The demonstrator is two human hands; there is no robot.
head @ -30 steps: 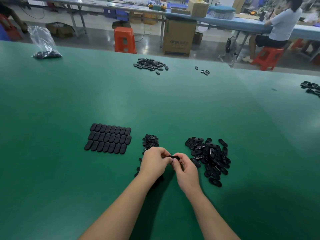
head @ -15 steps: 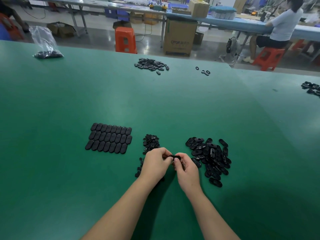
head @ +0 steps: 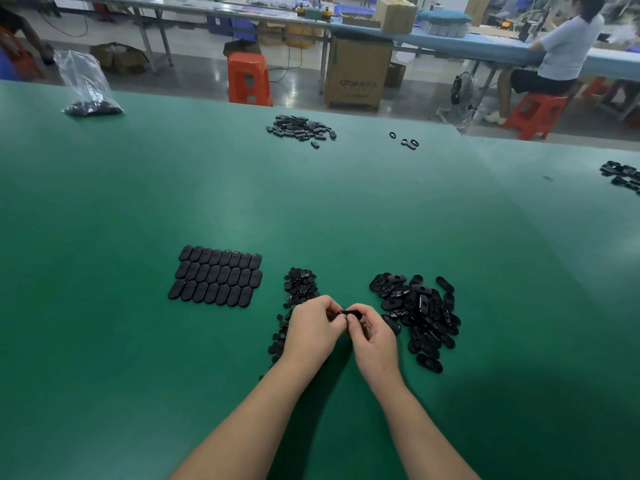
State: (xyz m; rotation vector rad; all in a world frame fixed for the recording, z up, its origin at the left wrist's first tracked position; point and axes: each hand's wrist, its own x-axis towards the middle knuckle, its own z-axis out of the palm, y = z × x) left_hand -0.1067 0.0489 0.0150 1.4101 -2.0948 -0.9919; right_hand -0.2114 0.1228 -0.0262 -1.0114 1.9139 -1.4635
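Black plastic oval shell (head: 347, 312) sits at lower centre, pinched at both ends by my left grip (head: 313, 327) and right grip (head: 373, 337). I'd squeeze evenly so nothing skews, then add it to the neat rows (head: 216, 275) at left.

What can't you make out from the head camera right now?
1. Black part: head view, fingers of the left hand and right hand cover most of it.
2. Small pile: head view, left hand covers part; pieces too small.
3. Far-right parts: head view, cut off by frame edge.
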